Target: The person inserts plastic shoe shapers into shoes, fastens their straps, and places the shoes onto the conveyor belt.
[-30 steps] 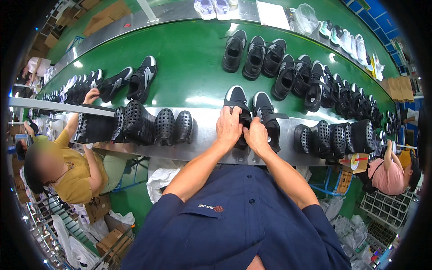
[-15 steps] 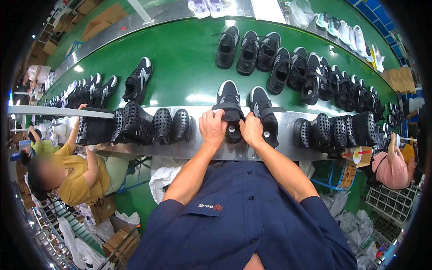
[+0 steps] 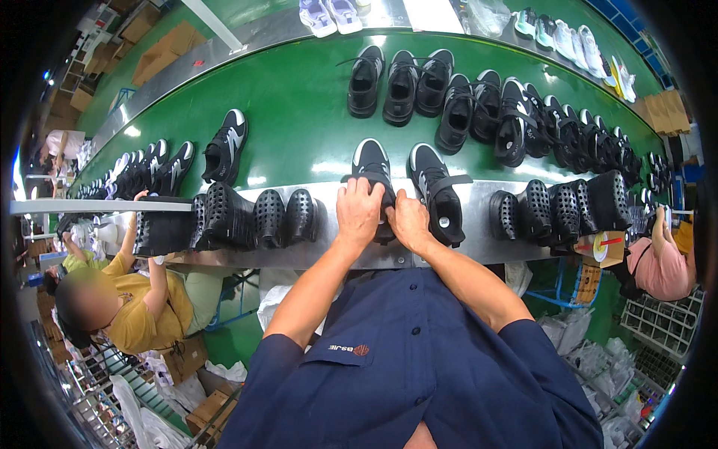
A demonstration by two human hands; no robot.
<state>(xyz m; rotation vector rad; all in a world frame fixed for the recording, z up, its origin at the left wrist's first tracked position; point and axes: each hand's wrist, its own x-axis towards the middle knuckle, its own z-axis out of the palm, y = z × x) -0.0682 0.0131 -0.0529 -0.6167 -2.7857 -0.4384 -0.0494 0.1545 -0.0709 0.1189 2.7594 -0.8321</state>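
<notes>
A black shoe with a pale toe edge sits in front of me, toe pointing away, across the metal edge of the bench. My left hand lies over its upper near the strap, fingers curled round it. At the right side of the same shoe, my right hand grips by the opening, fingers bent; the exact hold is partly hidden. Just right of it stands a matching shoe, with its strap sticking out to the right and a white round label inside. Neither hand touches that one.
Black perforated blocks stand along the metal edge, on the left and right. More black shoes line the green surface. A grey bar crosses at left. Co-workers sit at left and right.
My left hand has moved from pinching the strap's end to lying over the shoe's upper. The right hand has come slightly closer to the shoe's opening. The whole view has shifted slightly.
</notes>
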